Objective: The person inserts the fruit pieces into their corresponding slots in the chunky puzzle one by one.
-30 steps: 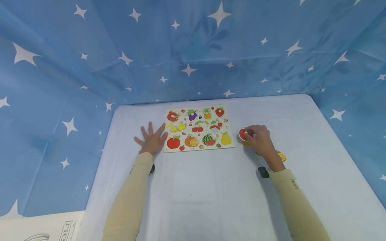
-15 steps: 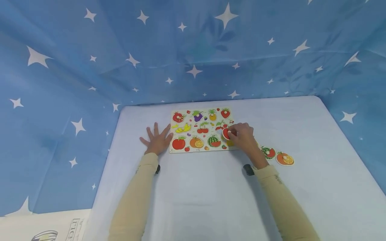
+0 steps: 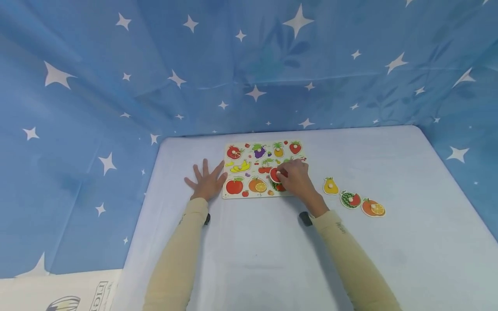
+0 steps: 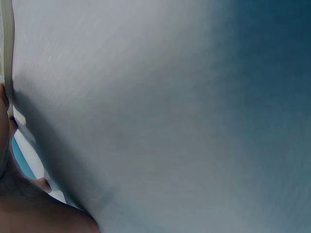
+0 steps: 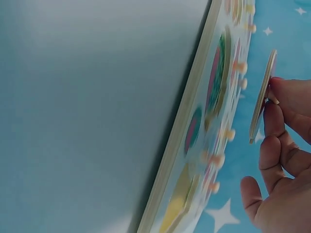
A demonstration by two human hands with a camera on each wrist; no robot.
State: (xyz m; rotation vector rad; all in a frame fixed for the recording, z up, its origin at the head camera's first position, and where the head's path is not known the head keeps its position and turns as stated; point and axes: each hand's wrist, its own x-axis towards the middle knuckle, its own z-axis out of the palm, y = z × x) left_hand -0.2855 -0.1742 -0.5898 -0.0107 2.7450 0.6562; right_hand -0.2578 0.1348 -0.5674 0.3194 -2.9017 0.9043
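- Behind and beside the table, blue star-printed cloth (image 3: pixel 249 52), tight along the far edge, leaving little apparent room for reaching past
- Under everything, a white-covered table (image 3: pixel 249 242), broad toward the near side and the right, with ample room for drawing either arm back
- On the table's far half, the fruit board (image 3: pixel 229 195), edges raised above the surface, liable to skid if bumped from the right
- At the board's left edge, the left hand (image 3: pixel 208 185), fingers spread, gripping nothing; less steadying likely if lifted away
- Over the board's right half, the right hand (image 3: pixel 297 179), curled low enough perhaps to knock neighbouring knobs (image 5: pixel 217 161)
- Right of the board, an orange piece (image 3: pixel 373 207), watermelon piece (image 3: pixel 351 200) and pear piece (image 3: pixel 330 186) in a slanting row, easily scattered by a low sweep of the right sleeve (image 3: pixel 342 246)
- Above the watermelon picture (image 3: pixel 278 186), apart from the board, the held red piece (image 3: pixel 274 175), apt to catch if lowered tilted
- Pinched between thumb and finger, its light knob (image 5: pixel 273 98), prone to slipping or twisting from a loosened pinch
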